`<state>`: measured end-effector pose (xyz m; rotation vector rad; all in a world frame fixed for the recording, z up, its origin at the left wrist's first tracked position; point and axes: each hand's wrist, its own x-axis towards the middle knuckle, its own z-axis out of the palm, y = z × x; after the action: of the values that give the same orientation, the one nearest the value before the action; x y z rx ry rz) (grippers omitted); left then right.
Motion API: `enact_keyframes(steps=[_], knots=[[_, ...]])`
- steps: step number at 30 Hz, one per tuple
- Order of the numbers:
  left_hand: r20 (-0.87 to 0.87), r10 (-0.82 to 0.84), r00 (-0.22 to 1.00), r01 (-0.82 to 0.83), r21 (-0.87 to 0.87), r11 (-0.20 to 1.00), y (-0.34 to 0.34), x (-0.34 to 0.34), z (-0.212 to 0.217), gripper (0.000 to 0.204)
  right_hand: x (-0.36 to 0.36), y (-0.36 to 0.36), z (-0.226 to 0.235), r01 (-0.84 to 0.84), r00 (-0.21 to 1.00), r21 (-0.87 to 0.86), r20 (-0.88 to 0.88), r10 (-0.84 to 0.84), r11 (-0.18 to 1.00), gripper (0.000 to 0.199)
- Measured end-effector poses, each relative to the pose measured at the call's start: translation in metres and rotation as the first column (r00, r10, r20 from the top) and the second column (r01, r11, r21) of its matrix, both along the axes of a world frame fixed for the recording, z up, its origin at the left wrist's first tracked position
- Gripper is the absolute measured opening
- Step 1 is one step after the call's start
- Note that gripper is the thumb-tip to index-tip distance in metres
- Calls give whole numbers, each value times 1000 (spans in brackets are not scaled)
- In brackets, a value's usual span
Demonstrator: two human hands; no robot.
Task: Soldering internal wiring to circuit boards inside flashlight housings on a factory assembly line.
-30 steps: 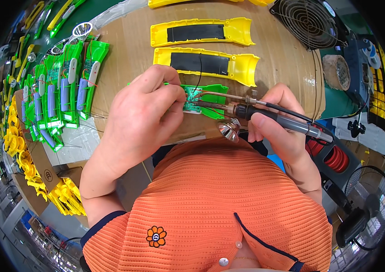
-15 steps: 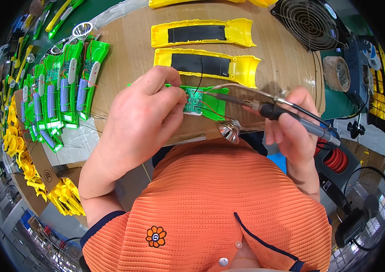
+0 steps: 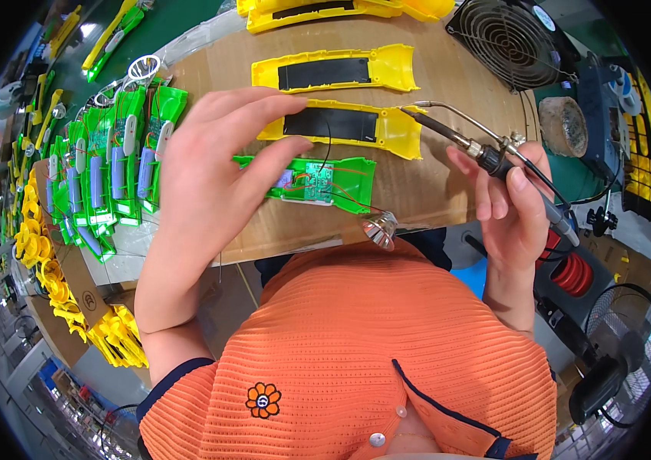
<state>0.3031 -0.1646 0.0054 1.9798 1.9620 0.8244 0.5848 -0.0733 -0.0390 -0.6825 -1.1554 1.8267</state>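
Observation:
In front of me lies a green flashlight half-shell, with a green circuit board and thin red and black wires in it. A shiny cone reflector hangs by wires at the board's near edge. My left hand is over the shell's left end, thumb and fingers spread, with nothing visible between them. My right hand grips a soldering iron with a curved metal feed tube. Its tip is raised, near the right end of a yellow half-shell with a black strip inside.
More yellow half-shells lie farther back on the brown board. Several green half-shells with purple cells stand at left. A black fan and a round tape roll sit at right. Yellow parts fill a box at lower left.
My left hand has opened and drawn back from the green half-shell. The soldering iron has lifted off the board and moved up and to the right.

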Motion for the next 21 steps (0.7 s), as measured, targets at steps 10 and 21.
enact_keyframes(steps=[10,21], knots=[[546,189,817,-127,-149,981,4,7,-16,17,-14,8,-19,-9,991,-60,-135,1,998,16],[327,204,923,-162,-152,975,-2,11,-28,6,-21,16,-18,-122,992,-65,-51,119,990,19]])
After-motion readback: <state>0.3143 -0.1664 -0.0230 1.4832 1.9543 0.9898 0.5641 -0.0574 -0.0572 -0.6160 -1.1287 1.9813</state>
